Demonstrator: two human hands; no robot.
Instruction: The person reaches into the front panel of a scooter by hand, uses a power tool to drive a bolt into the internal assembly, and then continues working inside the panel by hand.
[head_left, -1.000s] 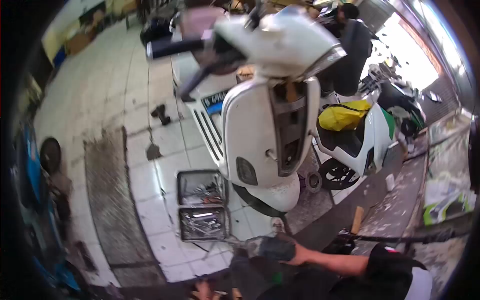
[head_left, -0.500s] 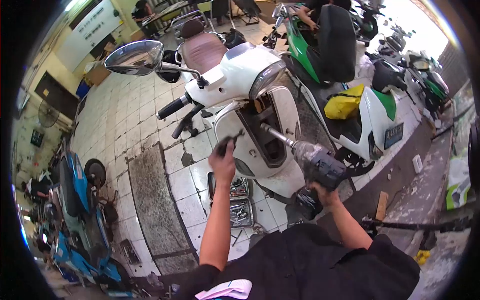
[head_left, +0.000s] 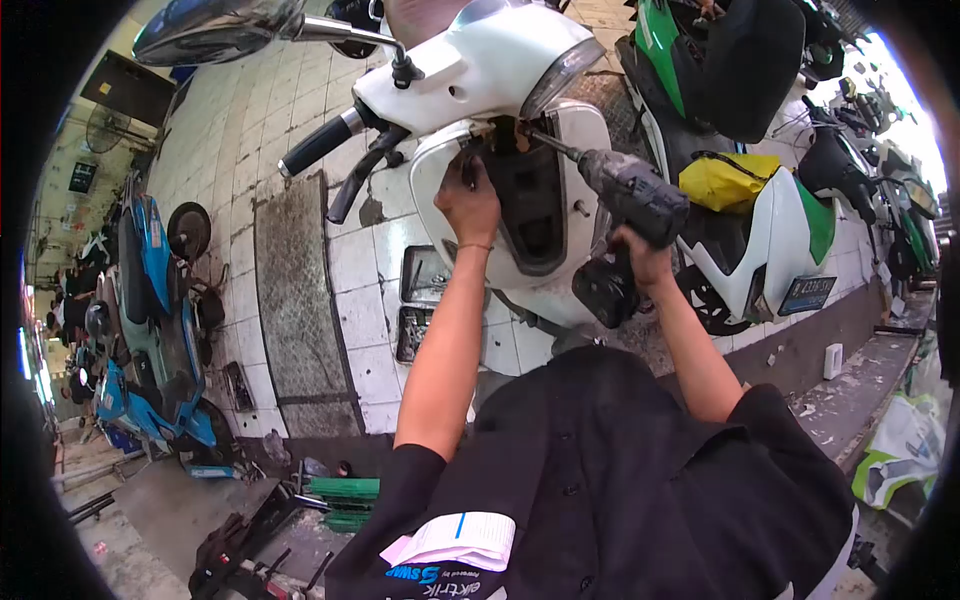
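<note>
A white scooter [head_left: 480, 75] stands facing me, its front opening [head_left: 530, 210] dark inside. My right hand [head_left: 645, 255] is wrapped round the handle of a grey and black power driver [head_left: 635, 195]. The driver's long shaft reaches the upper part of the opening. My left hand [head_left: 470, 210] is closed round a dark object at the opening's upper left edge; what that object is I cannot make out. The black handlebar grip [head_left: 322, 150] and the brake lever [head_left: 358, 180] are to the left of my left hand.
Two open tool trays [head_left: 415, 335] lie on the tiles below the scooter. On the right is a green and white scooter [head_left: 765, 250] with a yellow bag [head_left: 725, 183]. Blue scooters [head_left: 150, 250] stand at the left. A mirror [head_left: 215, 30] sticks out at the upper left.
My view has moved closer to the white scooter. My left hand has gone up to the opening's edge. The driver's tip has moved up to the top of the opening.
</note>
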